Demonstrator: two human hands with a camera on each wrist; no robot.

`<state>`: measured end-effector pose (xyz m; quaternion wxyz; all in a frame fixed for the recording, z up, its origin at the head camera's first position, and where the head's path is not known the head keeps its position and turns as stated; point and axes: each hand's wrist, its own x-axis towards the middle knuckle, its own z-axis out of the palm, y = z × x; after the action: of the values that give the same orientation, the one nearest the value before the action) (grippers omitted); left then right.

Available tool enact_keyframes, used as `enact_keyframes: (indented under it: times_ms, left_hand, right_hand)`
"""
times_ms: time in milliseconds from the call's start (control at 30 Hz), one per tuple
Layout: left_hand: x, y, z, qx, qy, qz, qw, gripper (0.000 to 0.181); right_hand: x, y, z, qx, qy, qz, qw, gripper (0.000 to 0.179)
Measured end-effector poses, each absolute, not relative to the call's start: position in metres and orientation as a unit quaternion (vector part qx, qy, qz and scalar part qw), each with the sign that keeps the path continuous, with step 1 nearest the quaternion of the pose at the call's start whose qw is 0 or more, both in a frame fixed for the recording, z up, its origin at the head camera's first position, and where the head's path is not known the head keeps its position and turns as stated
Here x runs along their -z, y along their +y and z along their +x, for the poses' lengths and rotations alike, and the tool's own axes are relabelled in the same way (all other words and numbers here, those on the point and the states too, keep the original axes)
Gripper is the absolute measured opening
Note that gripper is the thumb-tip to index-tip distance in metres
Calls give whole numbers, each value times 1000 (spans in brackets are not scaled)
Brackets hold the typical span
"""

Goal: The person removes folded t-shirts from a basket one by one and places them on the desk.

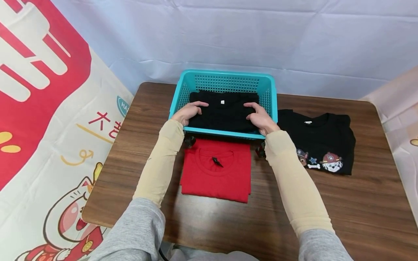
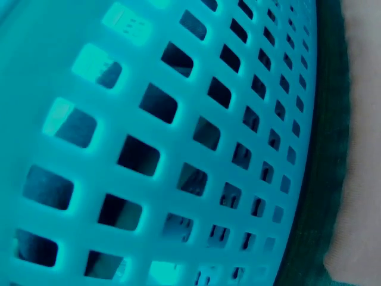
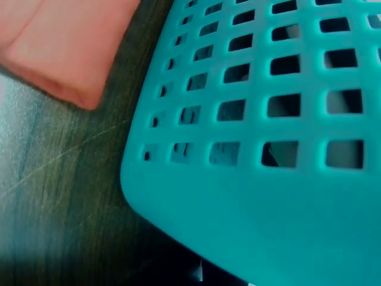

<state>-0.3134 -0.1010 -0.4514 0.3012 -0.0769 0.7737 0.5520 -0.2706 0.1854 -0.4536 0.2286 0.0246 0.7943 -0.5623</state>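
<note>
A folded black T-shirt [image 1: 225, 114] with a small white neck label lies inside a turquoise plastic basket [image 1: 228, 73]. Over the basket's left side reaches my left hand [image 1: 190, 111], its index finger stretched across the shirt's left part and the thumb below. Mirroring it, my right hand [image 1: 261, 117] lies at the shirt's right part, index finger pointing inward. The other fingers of both hands are largely hidden. Both wrist views show only the basket's perforated outer wall [image 2: 184, 137] and a folded red T-shirt [image 3: 65, 47] beside it, without the hands.
In front of the basket, the red shirt [image 1: 215, 185] rests on the brown wooden table [image 1: 130, 145], a small dark mark at its neckline. A second black T-shirt [image 1: 321, 139] with cartoon dog prints lies right of the basket. Pale cloth [image 1: 245, 36] hangs behind the table.
</note>
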Motion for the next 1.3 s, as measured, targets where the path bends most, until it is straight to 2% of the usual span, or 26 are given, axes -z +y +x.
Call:
enact_keyframes:
  times_ms: [533, 1000, 1300]
  left_hand:
    - [454, -99, -312, -538, 788, -81, 286, 35]
    - [453, -97, -310, -536, 790, -45, 296, 48]
    - [453, -95, -311, -556, 782, -27, 280, 46]
  right_hand:
    - [462, 183, -270, 531, 825, 20, 193, 50]
    - [461, 185, -269, 551, 811, 25, 196, 57]
    - [456, 186, -268, 566, 803, 47, 180, 56]
